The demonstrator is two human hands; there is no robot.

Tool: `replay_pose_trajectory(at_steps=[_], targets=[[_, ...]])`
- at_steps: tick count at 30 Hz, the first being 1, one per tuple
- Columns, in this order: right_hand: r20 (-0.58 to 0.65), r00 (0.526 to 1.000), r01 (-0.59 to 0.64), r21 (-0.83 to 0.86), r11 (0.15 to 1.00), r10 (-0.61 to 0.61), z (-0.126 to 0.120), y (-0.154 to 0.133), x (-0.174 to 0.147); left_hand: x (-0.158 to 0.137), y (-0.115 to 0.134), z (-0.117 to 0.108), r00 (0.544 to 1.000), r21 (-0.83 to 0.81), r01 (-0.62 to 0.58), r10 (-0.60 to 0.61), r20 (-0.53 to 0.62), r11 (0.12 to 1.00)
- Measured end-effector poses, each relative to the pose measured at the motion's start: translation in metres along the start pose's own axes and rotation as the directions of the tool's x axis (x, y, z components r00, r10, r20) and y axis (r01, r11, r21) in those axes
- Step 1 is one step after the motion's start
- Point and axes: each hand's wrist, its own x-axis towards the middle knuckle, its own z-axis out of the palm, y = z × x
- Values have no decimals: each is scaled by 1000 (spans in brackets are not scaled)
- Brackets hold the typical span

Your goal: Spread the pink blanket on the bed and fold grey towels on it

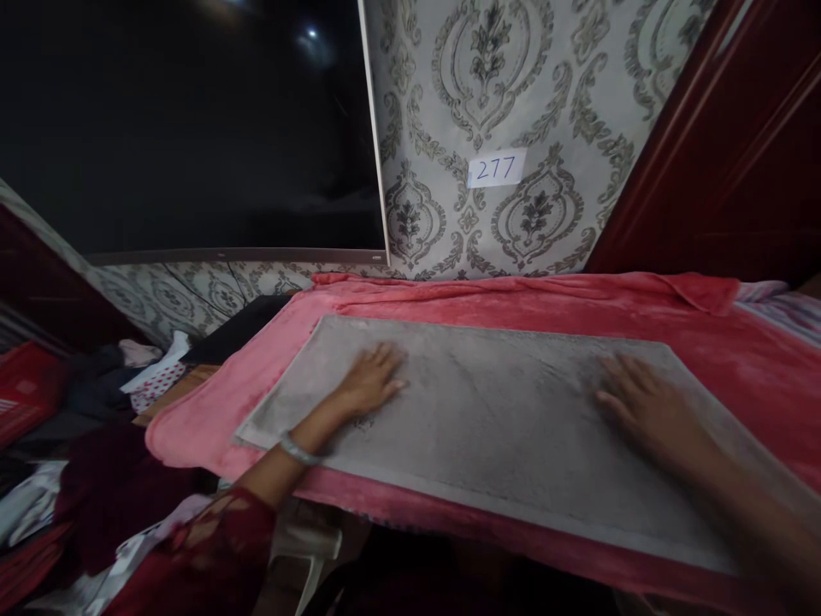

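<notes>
A grey towel lies spread flat over a pink-red blanket that covers the table. On the towel's left part rests my left hand, palm down with its fingers stretched out. My right hand is over the towel's right part, fingers spread and somewhat blurred by motion. Neither hand grips anything. A small dark mark shows on the towel beside my left wrist.
A large dark television hangs on the patterned wall at the back left. Piled clothes lie to the left of the table. Under the front edge stands a white stool. A dark red door is at the right.
</notes>
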Motion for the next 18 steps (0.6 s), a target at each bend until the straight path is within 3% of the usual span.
replay_pose_trajectory(at_steps=[3,6,10,15,18], targets=[[95,992,79,54,995,-84,2,-47,15,27,24,19,990,-41,-140,139,-13,989],[188,977,88,74,993,-100,10,-58,13,34,27,34,987,-41,-153,151,-64,987],[190,977,85,80,993,-98,18,-51,9,31,23,39,986,-45,-152,149,-74,987],[201,972,96,128,987,-121,19,-30,20,40,7,29,985,-66,-175,175,-2,982],[189,982,-5,102,995,-14,19,-1,26,47,-19,19,998,-42,-51,52,22,998]])
